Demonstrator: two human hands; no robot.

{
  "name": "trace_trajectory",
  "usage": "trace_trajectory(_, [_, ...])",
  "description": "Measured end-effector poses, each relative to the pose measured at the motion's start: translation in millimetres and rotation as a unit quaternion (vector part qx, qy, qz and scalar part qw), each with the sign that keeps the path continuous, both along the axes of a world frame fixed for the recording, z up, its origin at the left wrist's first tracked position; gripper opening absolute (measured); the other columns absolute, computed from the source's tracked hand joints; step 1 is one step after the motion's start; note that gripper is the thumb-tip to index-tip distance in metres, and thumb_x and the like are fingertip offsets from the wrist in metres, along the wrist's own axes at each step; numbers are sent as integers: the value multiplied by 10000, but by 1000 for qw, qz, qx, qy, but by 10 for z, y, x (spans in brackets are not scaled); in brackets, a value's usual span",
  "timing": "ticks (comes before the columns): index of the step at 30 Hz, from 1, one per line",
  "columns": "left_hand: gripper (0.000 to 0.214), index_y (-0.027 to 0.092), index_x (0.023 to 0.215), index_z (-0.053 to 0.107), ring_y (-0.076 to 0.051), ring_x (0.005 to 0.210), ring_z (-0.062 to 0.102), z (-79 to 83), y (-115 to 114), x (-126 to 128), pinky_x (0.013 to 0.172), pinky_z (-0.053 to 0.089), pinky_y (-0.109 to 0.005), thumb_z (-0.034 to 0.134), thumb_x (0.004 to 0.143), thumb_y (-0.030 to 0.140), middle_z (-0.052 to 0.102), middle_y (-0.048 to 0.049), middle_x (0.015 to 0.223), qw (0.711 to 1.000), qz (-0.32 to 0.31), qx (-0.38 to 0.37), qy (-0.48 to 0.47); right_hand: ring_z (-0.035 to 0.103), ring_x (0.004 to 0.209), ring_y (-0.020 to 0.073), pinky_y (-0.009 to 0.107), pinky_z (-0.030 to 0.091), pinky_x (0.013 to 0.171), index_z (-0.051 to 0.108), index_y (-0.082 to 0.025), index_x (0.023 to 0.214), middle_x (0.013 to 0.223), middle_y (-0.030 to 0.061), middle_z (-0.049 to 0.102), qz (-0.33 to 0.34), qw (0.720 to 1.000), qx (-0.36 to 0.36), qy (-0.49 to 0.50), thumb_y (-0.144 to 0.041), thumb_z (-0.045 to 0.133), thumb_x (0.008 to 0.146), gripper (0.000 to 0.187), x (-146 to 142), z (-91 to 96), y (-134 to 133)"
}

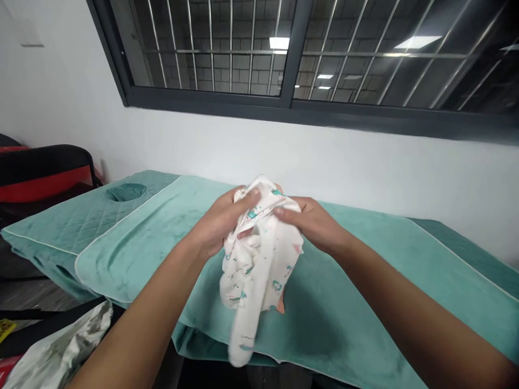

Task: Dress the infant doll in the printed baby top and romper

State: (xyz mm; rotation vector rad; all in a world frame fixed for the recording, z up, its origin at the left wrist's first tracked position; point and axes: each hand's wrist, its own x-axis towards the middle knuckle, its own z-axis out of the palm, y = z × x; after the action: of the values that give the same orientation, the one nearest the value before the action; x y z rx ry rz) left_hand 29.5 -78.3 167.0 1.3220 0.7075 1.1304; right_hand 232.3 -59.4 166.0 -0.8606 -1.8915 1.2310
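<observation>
A white baby garment (279,259) with small teal, green and orange prints is bunched up between my two hands above the massage bed. My left hand (227,216) grips its upper left edge, with the thumb lying on top of the cloth. On the upper right side, my right hand (306,219) pinches the fabric, thumb in front and fingers mostly hidden behind. A long narrow sleeve or leg of the garment hangs down at the lower left. Below the garment pokes out a small orange piece (280,303), whose nature I cannot make out.
The bed's teal cover (133,232) spreads beneath, with a face hole (126,192) at its left end. A black and red chair (44,173) stands left. Crumpled whitish cloth (65,346) lies at lower left. Behind are a white wall and a barred window (227,100).
</observation>
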Motion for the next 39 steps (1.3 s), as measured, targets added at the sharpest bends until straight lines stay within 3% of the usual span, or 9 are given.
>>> trace_trajectory(3, [273, 162, 824, 670, -151, 622, 581, -12, -68, 7, 557, 410, -252, 759, 712, 395, 645, -27, 717, 984, -91, 17, 153, 572, 680, 124, 258, 454, 645, 666, -178, 843, 765, 7, 619, -56, 996, 3, 65, -513, 628, 852, 337, -10, -21, 6])
trace_trajectory(5, [219, 169, 792, 682, -166, 676, 604, -40, -75, 7, 596, 421, -262, 767, 701, 348, 673, -28, 767, 979, -75, 25, 189, 584, 696, 134, 269, 459, 657, 671, -169, 874, 798, 25, 638, -25, 999, -6, 34, -533, 589, 873, 373, -4, -15, -14])
trace_trajectory(11, [222, 163, 914, 686, -175, 749, 641, -203, 13, 71, 652, 468, -263, 738, 751, 302, 704, -38, 852, 999, -1, -43, -14, 634, 884, 197, 306, 492, 753, 712, -185, 985, 950, 43, 697, 127, 979, -50, -150, -460, 752, 752, 362, 41, -51, -77])
trace_trajectory(14, [309, 151, 1024, 686, -195, 779, 665, -245, -4, 107, 682, 497, -287, 711, 792, 353, 720, -76, 914, 994, -31, -90, -51, 641, 871, 190, 310, 500, 754, 712, -191, 986, 958, 51, 703, 54, 994, -69, -59, -489, 676, 820, 343, 41, -109, -50])
trace_trajectory(19, [472, 181, 1141, 679, -254, 946, 679, -271, -49, 48, 815, 525, -352, 812, 692, 240, 725, -95, 1045, 979, -172, -99, 47, 647, 831, 190, 306, 514, 725, 657, -182, 1057, 917, 67, 698, -28, 982, -130, 133, -578, 585, 862, 447, 19, -175, -22])
trace_trajectory(22, [410, 174, 1119, 689, -254, 957, 682, -313, -15, 47, 852, 522, -355, 786, 728, 252, 726, -94, 1053, 989, -119, -82, -22, 651, 806, 183, 295, 519, 694, 646, -185, 1087, 918, 63, 700, -26, 978, -157, 135, -599, 577, 856, 480, 18, -221, -52])
trace_trajectory(27, [293, 144, 1022, 702, -231, 845, 698, -387, 22, 135, 756, 537, -305, 737, 784, 310, 741, -90, 957, 986, -12, -86, -139, 661, 891, 205, 330, 531, 776, 668, -154, 1091, 985, 73, 710, 188, 965, -182, -18, -419, 773, 748, 446, 9, -284, -103])
trace_trajectory(34, [567, 138, 1149, 671, -286, 889, 701, -581, -40, -19, 806, 541, -377, 859, 621, 223, 741, -134, 994, 974, -157, -150, -57, 662, 944, 226, 357, 538, 811, 620, -184, 1170, 1006, 93, 708, 21, 960, -176, 215, -572, 571, 874, 491, -71, -322, -86])
trace_trajectory(39, [446, 143, 1114, 675, -279, 941, 691, -562, 9, 91, 828, 546, -364, 775, 731, 348, 741, -115, 970, 982, -18, -114, -148, 683, 792, 196, 320, 556, 712, 629, -166, 1154, 915, 88, 722, 48, 950, -249, 183, -570, 606, 852, 506, -164, -515, -171])
